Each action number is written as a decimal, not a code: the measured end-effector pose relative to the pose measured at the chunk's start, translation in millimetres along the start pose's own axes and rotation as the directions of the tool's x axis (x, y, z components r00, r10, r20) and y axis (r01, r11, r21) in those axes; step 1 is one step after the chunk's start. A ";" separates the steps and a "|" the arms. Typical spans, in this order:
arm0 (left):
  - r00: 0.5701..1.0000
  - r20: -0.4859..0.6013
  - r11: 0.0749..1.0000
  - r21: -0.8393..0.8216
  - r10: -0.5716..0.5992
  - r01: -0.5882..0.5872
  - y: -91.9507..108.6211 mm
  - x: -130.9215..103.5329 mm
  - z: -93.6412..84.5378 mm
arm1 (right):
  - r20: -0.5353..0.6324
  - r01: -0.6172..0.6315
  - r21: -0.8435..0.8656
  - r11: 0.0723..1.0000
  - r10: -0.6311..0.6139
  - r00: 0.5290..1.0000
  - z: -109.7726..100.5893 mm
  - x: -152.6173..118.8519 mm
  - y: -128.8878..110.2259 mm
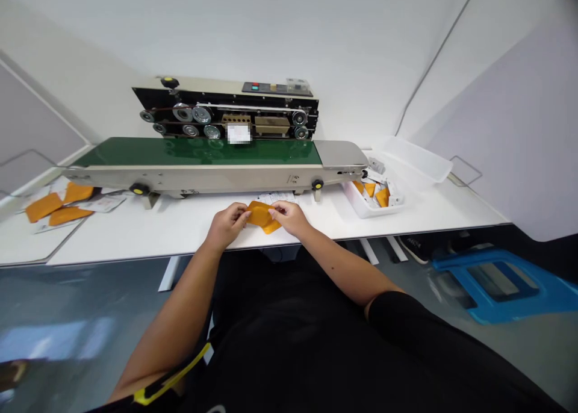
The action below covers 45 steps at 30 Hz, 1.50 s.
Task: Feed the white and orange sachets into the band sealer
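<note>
My left hand [229, 225] pinches the left side of an orange pouch [261, 214] just above the front edge of the white table. The pouch's other side is gripped by my right hand [290, 216], with the thumb on its face. A lower flap or second orange layer shows beneath it; I cannot tell which. Behind both hands lies a printed sheet [276, 197], partly covered. Beyond that stands a band sealing machine with a green conveyor belt [203, 153], and a small white packet [239, 133] sits at its sealing rollers.
Orange pouches [44, 207] and printed white packets [103, 203] lie in a pile at the left. On the right, a white bin [368, 208] holds more of them, with a translucent tray [419, 160] behind. A blue plastic stool [506, 286] stands on the floor.
</note>
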<state>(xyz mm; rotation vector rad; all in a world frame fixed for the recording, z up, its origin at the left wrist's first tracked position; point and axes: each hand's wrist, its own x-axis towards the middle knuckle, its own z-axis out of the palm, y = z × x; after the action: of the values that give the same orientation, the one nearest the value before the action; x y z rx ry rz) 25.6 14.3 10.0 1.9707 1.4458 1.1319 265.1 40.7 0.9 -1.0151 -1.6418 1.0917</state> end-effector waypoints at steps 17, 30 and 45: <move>0.975 0.146 0.979 0.093 0.167 -0.182 9.4 7.2 -7.2 | -0.179 0.038 0.238 0.971 0.006 0.984 -25.8 18.3 -23.9; 0.970 0.108 0.959 0.160 0.219 -0.234 5.8 11.7 -7.0 | -0.439 -0.192 0.206 0.959 0.267 0.858 -184.8 155.6 -91.4; 0.962 0.226 0.905 0.357 0.155 -0.230 -11.8 23.4 10.8 | -0.239 0.396 -0.550 0.736 -0.592 0.770 -66.2 53.9 -69.5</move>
<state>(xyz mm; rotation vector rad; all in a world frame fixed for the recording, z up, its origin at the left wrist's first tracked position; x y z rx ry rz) 30.4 41.4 3.4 2.4634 1.4749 0.7441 303.3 86.5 93.5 -0.9186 -1.7193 0.0848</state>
